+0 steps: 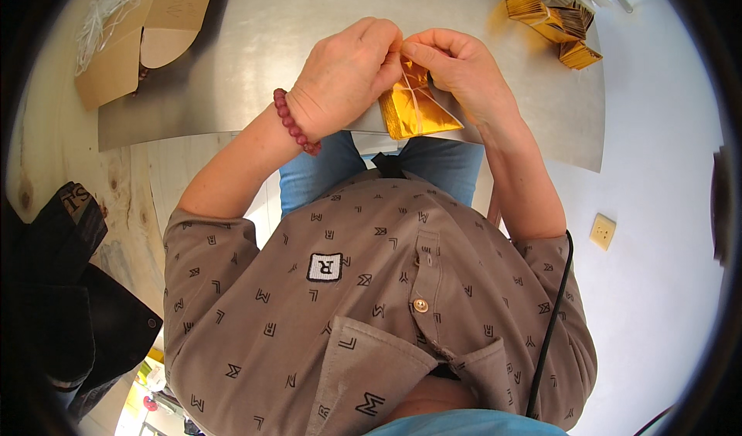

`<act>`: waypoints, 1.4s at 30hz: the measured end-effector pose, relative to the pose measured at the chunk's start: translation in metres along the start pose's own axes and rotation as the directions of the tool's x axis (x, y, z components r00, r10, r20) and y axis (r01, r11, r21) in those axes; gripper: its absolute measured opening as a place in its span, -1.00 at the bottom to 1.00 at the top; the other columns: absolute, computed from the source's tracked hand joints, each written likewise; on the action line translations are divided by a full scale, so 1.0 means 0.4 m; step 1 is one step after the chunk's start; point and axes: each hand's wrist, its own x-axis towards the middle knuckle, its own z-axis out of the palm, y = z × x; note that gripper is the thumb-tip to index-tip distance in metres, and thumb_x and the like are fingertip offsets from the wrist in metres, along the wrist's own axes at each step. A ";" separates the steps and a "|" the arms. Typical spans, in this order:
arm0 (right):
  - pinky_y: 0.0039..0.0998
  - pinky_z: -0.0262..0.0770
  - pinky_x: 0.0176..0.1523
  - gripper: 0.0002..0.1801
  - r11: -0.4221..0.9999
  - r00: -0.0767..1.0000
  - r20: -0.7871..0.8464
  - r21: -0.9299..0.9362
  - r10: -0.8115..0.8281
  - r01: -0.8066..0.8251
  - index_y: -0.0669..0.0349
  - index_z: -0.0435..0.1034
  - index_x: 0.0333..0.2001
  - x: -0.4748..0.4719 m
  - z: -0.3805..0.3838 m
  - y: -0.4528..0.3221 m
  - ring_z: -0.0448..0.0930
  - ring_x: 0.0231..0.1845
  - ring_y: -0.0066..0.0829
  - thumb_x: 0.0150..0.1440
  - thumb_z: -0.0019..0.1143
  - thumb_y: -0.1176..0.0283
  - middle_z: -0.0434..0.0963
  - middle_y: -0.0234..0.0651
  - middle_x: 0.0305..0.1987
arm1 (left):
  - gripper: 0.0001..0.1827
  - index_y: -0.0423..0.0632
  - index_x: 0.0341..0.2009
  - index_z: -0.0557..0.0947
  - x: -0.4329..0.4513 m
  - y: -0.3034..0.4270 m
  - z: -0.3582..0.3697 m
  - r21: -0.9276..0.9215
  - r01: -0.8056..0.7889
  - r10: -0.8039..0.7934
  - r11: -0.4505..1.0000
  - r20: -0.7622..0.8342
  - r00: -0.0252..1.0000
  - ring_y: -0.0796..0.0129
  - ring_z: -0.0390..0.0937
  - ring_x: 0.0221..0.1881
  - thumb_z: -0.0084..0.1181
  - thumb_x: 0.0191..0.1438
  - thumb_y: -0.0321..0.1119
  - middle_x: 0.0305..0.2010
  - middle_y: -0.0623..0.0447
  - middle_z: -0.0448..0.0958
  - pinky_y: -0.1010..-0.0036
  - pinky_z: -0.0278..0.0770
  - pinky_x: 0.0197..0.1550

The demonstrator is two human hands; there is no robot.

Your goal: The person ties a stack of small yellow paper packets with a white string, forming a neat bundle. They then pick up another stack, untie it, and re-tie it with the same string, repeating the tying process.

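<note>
A stack of shiny gold foil sheets (432, 114) lies at the near edge of the grey metal tabletop (261, 88). A pale tie string (414, 97) crosses its top face and runs up towards my fingertips. My left hand (353, 73), with a red bead bracelet at the wrist, pinches the string just above the stack's far corner. Against it, my right hand (466, 71) pinches the string between thumb and forefinger. The two sets of fingertips almost touch, and they hide the string's ends and any knot.
Several tied bundles of gold foil sheets (550, 21) lie at the back right. An open cardboard box (168, 24) stands back left, with loose white strings (107, 21) over its edge. A white wall (655, 117) with a socket (603, 231) bounds the right side.
</note>
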 end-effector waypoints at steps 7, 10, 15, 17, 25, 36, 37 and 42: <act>-0.57 0.54 -0.29 -0.77 0.999 1.000 0.006 0.042 -0.014 0.014 0.34 0.56 -0.21 0.008 -0.005 0.010 0.59 -0.38 -0.64 0.28 0.24 0.35 0.62 -0.36 -0.34 | -0.86 -0.12 -0.21 0.52 -0.004 -0.006 -0.009 -0.010 0.036 -0.035 0.999 0.063 0.997 0.07 0.60 -0.34 0.19 0.15 -0.44 -0.28 -0.06 0.56 0.32 0.59 -0.29; -0.58 0.53 -0.31 -0.78 0.997 0.999 0.013 0.073 -0.041 0.040 0.32 0.55 -0.24 0.012 -0.008 0.019 0.58 -0.39 -0.66 0.27 0.27 0.34 0.61 -0.37 -0.35 | -0.85 -0.12 -0.18 0.52 -0.004 -0.011 -0.013 -0.015 0.035 -0.033 0.999 0.082 0.996 0.11 0.62 -0.34 0.18 0.17 -0.43 -0.26 -0.05 0.56 0.37 0.59 -0.28; -0.60 0.51 -0.35 -0.78 0.996 0.998 -0.010 0.069 -0.055 0.056 0.31 0.54 -0.27 0.021 -0.005 0.034 0.57 -0.42 -0.68 0.27 0.27 0.34 0.61 -0.39 -0.37 | -0.86 -0.12 -0.18 0.51 -0.003 -0.014 -0.016 -0.025 0.031 -0.028 0.999 0.110 0.994 0.10 0.61 -0.32 0.16 0.20 -0.42 -0.26 -0.06 0.55 0.36 0.59 -0.26; -0.62 0.50 -0.38 -0.77 0.998 0.997 -0.038 0.006 -0.064 0.064 0.31 0.52 -0.28 0.023 -0.003 0.041 0.57 -0.44 -0.68 0.27 0.27 0.33 0.61 -0.38 -0.39 | -0.87 -0.12 -0.18 0.51 -0.002 -0.013 -0.017 -0.018 0.035 -0.032 0.999 0.119 0.992 0.09 0.60 -0.31 0.16 0.21 -0.41 -0.26 -0.07 0.54 0.35 0.59 -0.26; -0.63 0.49 -0.43 -0.75 0.990 0.989 -0.048 -0.004 -0.142 0.142 0.30 0.48 -0.28 0.035 0.005 0.062 0.58 -0.47 -0.68 0.28 0.26 0.31 0.61 -0.37 -0.41 | -0.88 -0.14 -0.18 0.51 -0.001 -0.012 -0.023 -0.026 0.035 -0.032 0.999 0.134 0.991 0.04 0.58 -0.29 0.12 0.25 -0.39 -0.25 -0.08 0.54 0.31 0.57 -0.23; -0.61 0.52 -0.43 -0.75 0.982 0.980 -0.088 -0.073 -0.181 0.175 0.31 0.47 -0.26 0.038 0.007 0.072 0.61 -0.43 -0.68 0.29 0.24 0.31 0.61 -0.38 -0.40 | -0.89 -0.16 -0.19 0.49 -0.009 -0.014 -0.033 -0.038 0.091 -0.084 0.995 0.159 0.984 0.06 0.57 -0.27 0.10 0.24 -0.43 -0.26 -0.09 0.55 0.33 0.55 -0.19; -0.61 0.52 -0.43 -0.75 0.981 0.979 -0.090 -0.079 -0.183 0.176 0.31 0.47 -0.26 0.038 0.007 0.073 0.62 -0.42 -0.68 0.29 0.24 0.31 0.61 -0.38 -0.40 | -0.89 -0.16 -0.19 0.49 -0.011 -0.014 -0.032 -0.036 0.076 -0.070 0.996 0.149 0.986 0.06 0.57 -0.26 0.10 0.24 -0.44 -0.24 -0.09 0.56 0.34 0.55 -0.18; -0.59 0.53 -0.38 -0.76 0.974 0.972 -0.113 -0.123 -0.205 0.191 0.31 0.46 -0.26 0.039 0.006 0.079 0.61 -0.40 -0.68 0.29 0.24 0.33 0.62 -0.38 -0.40 | -0.89 -0.16 -0.19 0.45 -0.019 -0.015 -0.030 -0.043 0.076 -0.068 0.996 0.151 0.986 0.05 0.54 -0.23 0.10 0.23 -0.46 -0.19 -0.09 0.55 0.33 0.55 -0.15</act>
